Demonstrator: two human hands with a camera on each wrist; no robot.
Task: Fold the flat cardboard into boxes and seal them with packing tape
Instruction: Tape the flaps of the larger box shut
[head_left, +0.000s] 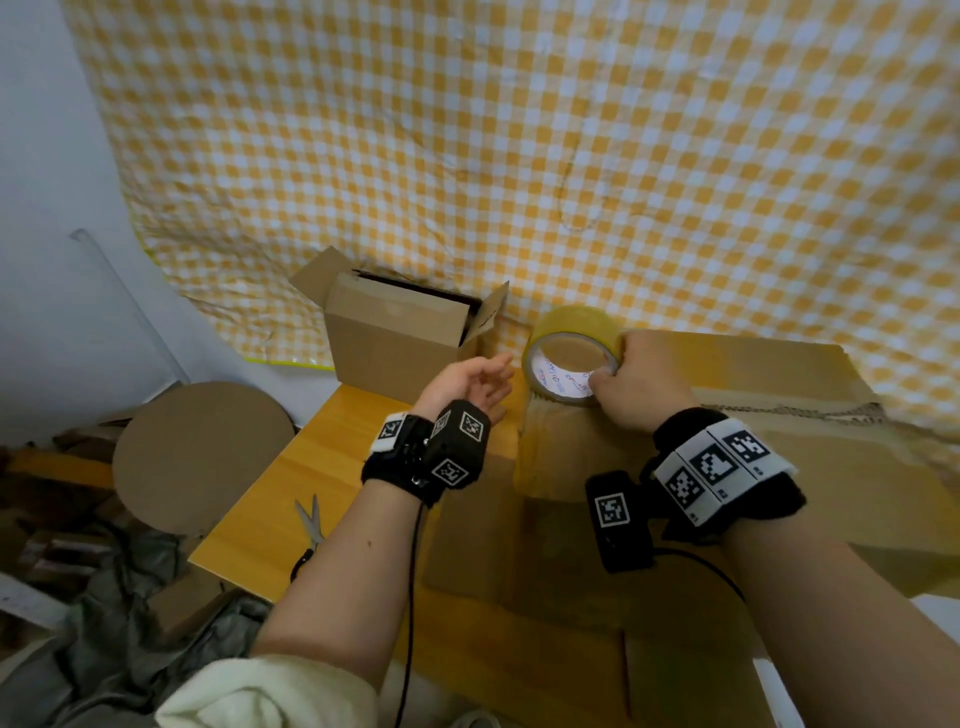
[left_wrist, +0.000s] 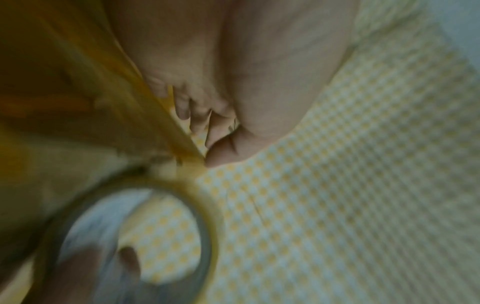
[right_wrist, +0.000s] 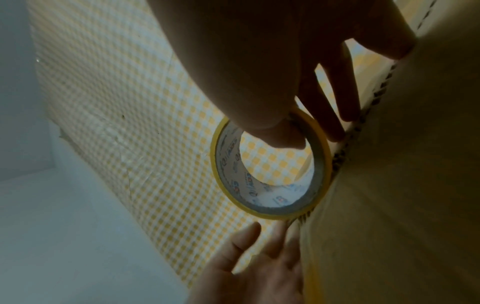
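Note:
A large brown cardboard box (head_left: 779, 441) lies in front of me on the table. My right hand (head_left: 608, 364) grips a roll of yellowish packing tape (head_left: 571, 358) at the box's top left edge, with the thumb inside the white core (right_wrist: 270, 191). A strip of tape (head_left: 540, 452) runs from the roll down the box's near face. My left hand (head_left: 483, 379) is held open just left of the roll, and its fingers (right_wrist: 259, 246) reach up along the box's edge. In the left wrist view the roll (left_wrist: 205, 226) is blurred below those fingers (left_wrist: 197, 119).
A smaller cardboard box (head_left: 400, 338) stands with its flaps up at the back of the wooden table (head_left: 311, 493). Scissors (head_left: 311, 519) lie near the table's left edge. A round cardboard disc (head_left: 202, 457) and clutter sit lower left. Yellow checked cloth (head_left: 519, 156) covers the wall behind.

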